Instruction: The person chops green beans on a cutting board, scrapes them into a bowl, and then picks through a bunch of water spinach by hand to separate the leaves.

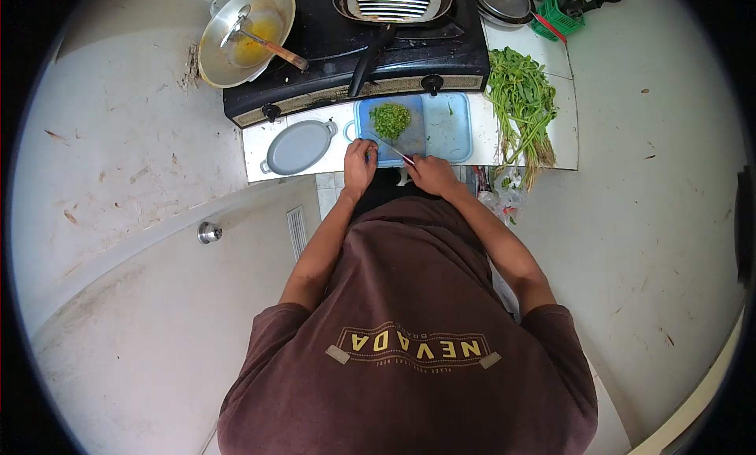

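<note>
- Right hand (431, 174) closes round the handle of the knife (394, 149) at the near side of the blue board (448, 136); likely light and stiff, best held there
- Left hand (361, 165) has fingers curled at the board's near-left edge; whether they pinch anything I cannot tell
- Chopped greens (390, 121) lie beyond the blade, probably soft, clingy
- White counter (253, 144) beneath, stove (319, 42) on the far side

Stove (315, 77) and blue board (450, 144) on counter (565, 116)

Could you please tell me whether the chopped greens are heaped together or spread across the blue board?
Heaped together: the chopped greens form one compact mound toward the left of the blue board.
</note>
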Demonstrator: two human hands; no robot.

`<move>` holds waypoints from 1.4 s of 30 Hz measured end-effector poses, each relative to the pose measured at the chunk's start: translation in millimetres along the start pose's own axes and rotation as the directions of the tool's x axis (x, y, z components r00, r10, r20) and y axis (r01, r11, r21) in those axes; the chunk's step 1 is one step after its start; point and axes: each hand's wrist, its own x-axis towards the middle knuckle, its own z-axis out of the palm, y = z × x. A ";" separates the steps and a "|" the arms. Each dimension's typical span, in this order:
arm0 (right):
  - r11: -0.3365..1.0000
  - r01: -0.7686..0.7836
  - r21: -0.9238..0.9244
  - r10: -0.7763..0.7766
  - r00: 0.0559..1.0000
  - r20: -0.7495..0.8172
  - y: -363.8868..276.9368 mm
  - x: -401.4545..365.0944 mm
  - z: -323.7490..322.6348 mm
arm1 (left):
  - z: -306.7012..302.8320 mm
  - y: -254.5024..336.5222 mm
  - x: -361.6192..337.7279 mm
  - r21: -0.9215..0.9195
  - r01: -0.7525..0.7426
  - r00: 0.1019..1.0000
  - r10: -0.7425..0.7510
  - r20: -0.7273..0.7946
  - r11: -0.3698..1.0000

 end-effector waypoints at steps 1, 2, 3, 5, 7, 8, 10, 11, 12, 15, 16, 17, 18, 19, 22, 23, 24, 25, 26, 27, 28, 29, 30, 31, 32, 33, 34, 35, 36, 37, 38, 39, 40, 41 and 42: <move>1.000 0.007 -0.001 -0.007 1.000 0.008 -0.7 0.4 1.0 | -0.3 -0.1 0.1 0.009 -0.009 1.000 0.009 -0.005 1.000; 1.000 0.014 -0.002 -0.014 1.000 0.017 -1.3 1.0 1.9 | -0.3 0.1 0.0 0.018 -0.018 1.000 0.018 -0.010 1.000; 1.000 0.014 -0.006 -0.014 1.000 0.018 -1.7 1.9 3.3 | -1.1 1.1 0.1 0.027 -0.026 1.000 0.027 -0.015 0.999; 1.000 0.009 -0.014 -0.009 1.000 0.022 -2.4 1.9 7.3 | -3.3 2.2 0.3 0.050 -0.037 0.999 0.038 -0.007 0.998; 0.999 0.035 -0.007 -0.035 0.999 -0.010 -4.9 9.5 9.9 | -0.1 -1.6 -0.5 0.066 -0.037 0.999 0.037 0.001 0.997; 0.999 0.048 -0.002 -0.048 0.999 -0.026 -5.4 12.1 11.1 | 1.5 -4.0 -0.7 0.072 -0.029 1.000 0.029 0.004 0.997; 0.999 0.054 0.005 -0.054 0.998 -0.034 -4.9 13.6 12.2 | 0.6 -3.1 -1.4 0.061 -0.014 1.000 0.014 0.000 0.998; 0.998 0.059 0.009 -0.058 0.998 -0.040 -5.3 14.4 12.6 | 1.1 -2.0 -1.7 0.041 -0.007 1.000 0.007 -0.007 0.999; 0.999 0.038 0.004 -0.038 0.999 -0.023 -5.3 12.3 12.0 | 1.3 -2.1 -1.7 0.021 0.000 1.000 0.001 -0.013 1.000; 1.000 -0.016 -0.003 0.016 1.000 0.010 -1.6 2.5 10.9 | 1.8 -1.8 -1.3 0.030 -0.017 0.999 0.018 -0.037 0.999; 1.000 -0.029 0.002 0.029 1.000 0.006 0.0 1.3 12.0 | 1.8 -0.7 -1.7 0.021 -0.011 0.999 0.012 -0.036 1.000; 0.999 -0.043 0.008 0.043 0.999 0.002 1.3 0.2 13.3 | 1.3 0.0 -1.7 0.013 -0.005 0.999 0.005 -0.034 1.000; 0.999 -0.043 0.010 0.044 0.999 -0.010 0.7 -0.4 12.6 | 1.2 -0.1 -2.0 0.005 0.001 0.999 0.000 -0.033 1.000; 0.999 -0.043 0.013 0.043 0.999 -0.023 -0.7 0.0 12.1 | 0.8 -0.2 -2.1 0.012 -0.001 1.000 0.002 -0.030 1.000; 0.999 -0.025 0.020 0.026 0.999 -0.026 -6.6 0.6 12.2 | 0.8 -2.1 -2.3 0.035 -0.007 1.000 0.007 -0.025 0.999; 1.000 -0.017 0.020 0.018 1.000 -0.022 -8.5 1.1 12.3 | 1.4 -2.8 -2.2 0.042 -0.006 1.000 0.007 -0.027 0.999; 1.000 -0.011 0.023 0.012 1.000 -0.021 -9.3 3.0 14.2 | 1.7 -2.3 -2.0 0.050 -0.005 1.000 0.007 -0.029 0.999; 1.000 -0.007 0.025 0.008 1.000 -0.020 -10.0 5.2 16.3 | 1.7 -2.0 -2.1 0.044 -0.006 1.000 0.007 -0.030 0.999; 1.000 -0.003 0.027 0.004 1.000 -0.019 -9.9 6.9 18.0 | 1.4 -2.0 -2.4 0.038 -0.006 1.000 0.007 -0.030 0.999; 0.999 0.008 0.033 -0.007 1.000 -0.029 -9.6 9.0 18.4 | 1.7 -2.6 -2.7 0.032 -0.007 0.999 0.008 -0.032 0.999; 0.999 0.020 0.040 -0.019 0.999 -0.039 -9.5 12.1 18.6 | 2.3 -2.9 -2.9 0.036 -0.007 0.999 0.008 -0.031 0.999; 0.998 0.034 0.046 -0.032 0.998 -0.050 -9.8 14.1 19.0 | 2.5 -3.3 -3.0 0.041 -0.008 1.000 0.009 -0.030 0.999; 0.999 0.018 0.027 -0.017 0.999 -0.036 -10.5 13.5 18.4 | 2.4 -4.1 -2.3 0.046 -0.009 0.999 0.011 -0.030 0.999; 1.000 0.003 0.006 -0.003 1.000 -0.024 -10.2 11.3 17.3 | 2.7 -4.7 -1.5 0.050 -0.006 1.000 0.008 -0.030 0.999; 1.000 -0.012 -0.015 0.012 1.000 -0.011 -9.7 8.6 16.0 | 3.3 -4.9 -1.9 0.053 -0.002 1.000 0.004 -0.030 0.999; 1.000 -0.013 -0.007 0.013 1.000 -0.015 -6.8 5.8 17.2 | 3.3 -4.7 -2.5 0.056 0.004 1.000 -0.002 -0.030 0.998; 1.000 -0.014 0.000 0.014 1.000 -0.019 -3.5 2.9 18.0 | 3.1 -4.8 -2.4 0.053 0.008 0.999 -0.006 -0.035 0.999; 1.000 -0.015 0.008 0.015 1.000 -0.023 -0.9 1.3 19.4 | 3.2 -4.8 -2.7 0.050 0.012 0.999 -0.010 -0.038 0.999; 1.000 -0.015 0.015 0.015 0.999 -0.030 -0.8 0.4 19.4 | 3.3 -4.4 -3.2 0.047 0.017 0.999 -0.015 -0.041 0.999; 1.000 -0.015 0.023 0.016 0.999 -0.037 -0.6 -0.2 19.4 | 3.5 -4.1 -2.9 0.032 0.017 0.999 -0.016 -0.050 0.999; 0.999 -0.014 0.031 0.016 0.999 -0.043 -0.4 -0.4 19.6 | 3.7 -4.0 -2.4 0.018 0.017 0.998 -0.016 -0.059 1.000; 0.999 -0.016 0.030 0.017 0.999 -0.040 -3.2 -0.9 16.1 | 2.9 -2.4 -2.4 0.004 0.017 0.998 -0.017 -0.067 1.000; 0.999 -0.018 0.029 0.019 0.999 -0.036 -5.8 -1.0 12.2 | 2.1 -0.6 -3.0 -0.009 0.027 0.997 -0.028 -0.066 1.000; 0.999 -0.019 0.027 0.020 0.999 -0.034 -8.6 -0.8 8.2 | 1.2 1.1 -2.6 -0.022 0.035 0.997 -0.036 -0.065 0.999; 0.999 -0.007 0.032 0.009 0.999 -0.048 -7.1 -0.2 12.6 | 1.1 1.1 -2.4 -0.034 0.042 0.997 -0.044 -0.064 0.999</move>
